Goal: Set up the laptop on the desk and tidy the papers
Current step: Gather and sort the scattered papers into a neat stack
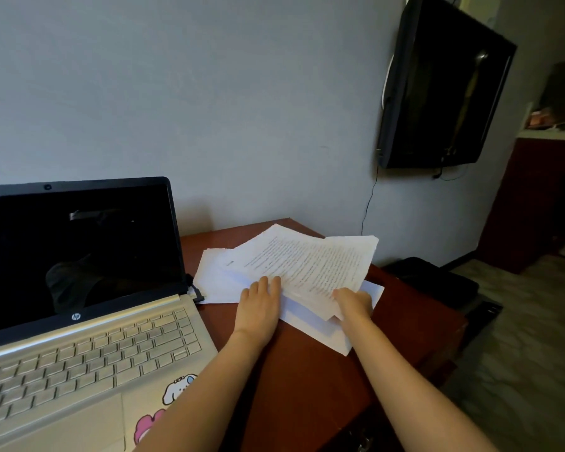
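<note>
A silver laptop [88,353] stands open on the left of the reddish-brown desk [307,386], its screen dark and stickers on the palm rest. To its right lies a loose spread of white printed papers [307,259]. My left hand [258,308] rests flat on the lower sheets with its fingers straight. My right hand [353,305] grips the near edge of the upper printed sheets, which are lifted and fanned toward the desk's far right corner.
A black cable [194,293] runs from the laptop's right side under the papers. A dark flat screen [444,83] hangs on the wall at the right. A black bag [437,282] lies on the floor beside the desk. A dark red cabinet [529,203] stands farther right.
</note>
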Motion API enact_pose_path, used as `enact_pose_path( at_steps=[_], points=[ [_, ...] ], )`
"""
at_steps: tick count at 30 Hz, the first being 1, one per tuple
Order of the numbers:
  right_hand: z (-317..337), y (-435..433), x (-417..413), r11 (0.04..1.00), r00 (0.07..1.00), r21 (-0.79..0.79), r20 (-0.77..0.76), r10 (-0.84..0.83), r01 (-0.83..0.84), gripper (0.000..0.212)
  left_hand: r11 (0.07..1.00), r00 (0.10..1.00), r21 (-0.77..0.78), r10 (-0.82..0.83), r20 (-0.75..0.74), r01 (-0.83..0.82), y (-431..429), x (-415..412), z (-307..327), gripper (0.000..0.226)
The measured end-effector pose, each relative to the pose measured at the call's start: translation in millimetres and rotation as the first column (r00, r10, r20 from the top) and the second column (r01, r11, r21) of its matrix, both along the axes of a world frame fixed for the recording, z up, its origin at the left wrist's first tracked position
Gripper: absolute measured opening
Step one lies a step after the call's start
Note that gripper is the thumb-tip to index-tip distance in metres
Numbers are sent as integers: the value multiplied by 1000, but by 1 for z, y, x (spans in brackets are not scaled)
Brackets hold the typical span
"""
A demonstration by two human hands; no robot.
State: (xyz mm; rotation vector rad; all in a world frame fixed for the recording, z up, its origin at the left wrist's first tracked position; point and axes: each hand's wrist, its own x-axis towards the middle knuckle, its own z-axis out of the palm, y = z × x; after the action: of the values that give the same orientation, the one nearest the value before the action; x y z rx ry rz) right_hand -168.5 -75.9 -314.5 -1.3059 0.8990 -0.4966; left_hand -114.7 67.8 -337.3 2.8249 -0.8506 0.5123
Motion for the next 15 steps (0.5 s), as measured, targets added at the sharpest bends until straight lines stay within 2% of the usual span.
enact_pose_path(
  at_steps=[2, 5, 7, 8, 10, 12, 14, 15],
  points=[
    [0, -5, -11, 995, 997, -97, -78, 28, -36, 28, 1000, 1000, 6, 14, -13, -14, 1, -1, 1, 41],
    [4, -9, -20, 894, 923, -384, -377, 76, -231, 29, 999, 999, 51, 19, -33, -17, 2, -1, 2, 39],
    [9, -10, -22, 813, 847, -500, -531, -17, -297, 39, 996, 995, 84, -7, -104, 16, 3, -2, 3, 39],
    [12, -12, -22, 819, 827, -503, -558, -63, -277, 49, 995, 989, 98, -18, -144, 32, 4, -3, 3, 38],
    [20, -18, -19, 921, 881, -369, -469, -66, -127, 68, 992, 983, 116, -26, -182, 48, 6, -4, 3, 36],
    [27, -24, -16, 995, 962, -90, -264, -62, 40, 75, 991, 981, 122, -30, -192, 54, 7, -4, 3, 35],
    [30, -31, -18, 991, 987, 105, -144, -70, 85, 68, 991, 980, 125, -28, -197, 53, 8, -5, 4, 35],
    [30, -32, -20, 991, 990, 130, -139, -4, 22, 56, 990, 980, 128, -27, -196, 53, 9, -6, 5, 35]
  ],
)
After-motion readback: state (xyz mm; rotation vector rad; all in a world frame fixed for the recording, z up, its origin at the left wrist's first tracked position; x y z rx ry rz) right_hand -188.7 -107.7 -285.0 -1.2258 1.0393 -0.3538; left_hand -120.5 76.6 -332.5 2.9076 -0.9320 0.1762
